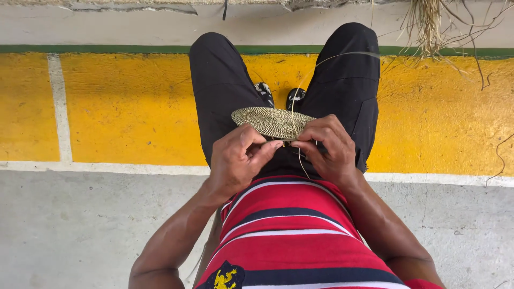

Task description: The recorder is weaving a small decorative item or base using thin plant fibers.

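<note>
Both the left hand [235, 160] and right hand [326, 150] are pinched shut on the near rim of the small woven disc [273, 121], which looks light and bendy, so that edge seems the safest hold, with a thin fibre strand [321, 61] arcing away beyond.

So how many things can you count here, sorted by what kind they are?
Hands: 2, the left hand and the right hand, both pinching the disc's near edge
Woven straw disc: 1
Loose straw strand: 1
Shoes: 2
Dry straw bundle: 1
Total: 7
</note>
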